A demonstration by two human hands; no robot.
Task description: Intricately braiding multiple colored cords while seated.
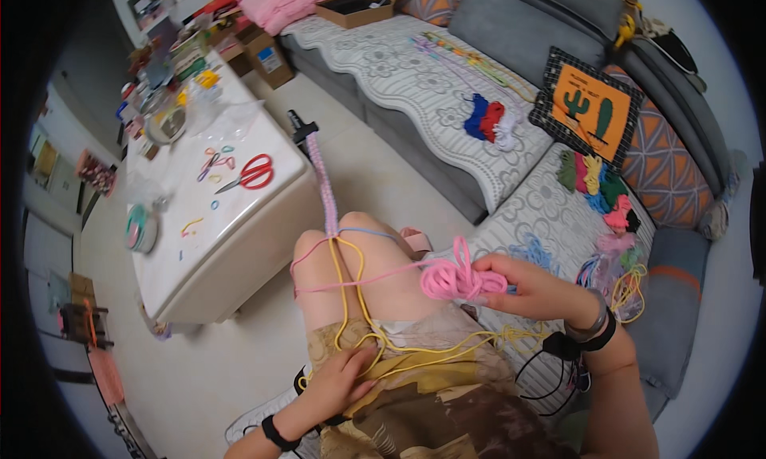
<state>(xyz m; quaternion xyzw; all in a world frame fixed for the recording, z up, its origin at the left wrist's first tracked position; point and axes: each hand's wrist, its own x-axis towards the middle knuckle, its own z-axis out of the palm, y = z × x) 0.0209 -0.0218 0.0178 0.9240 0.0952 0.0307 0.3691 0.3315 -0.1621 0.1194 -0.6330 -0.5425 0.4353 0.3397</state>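
My right hand (523, 285) grips a looped bundle of pink cord (458, 279), whose free strand runs left across my knees. My left hand (344, 378) rests on my lap by the yellow cords (344, 291); whether its fingers pinch one I cannot tell. A braided pink and light-blue band (323, 184) stretches from a black clamp (304, 131) to above my knees, where yellow, pink and blue cords spread from its end. A knotted bundle of yellow cord (520, 334) lies to the right of my lap.
A white table (239, 231) at the left carries red-handled scissors (254, 173), small coloured loops, a round jar (141, 229) and clutter. On the grey sofa's patterned cover (407, 100) lie blue, red and white cord bundles (491, 121), more coloured bundles and a cactus cushion (586, 106).
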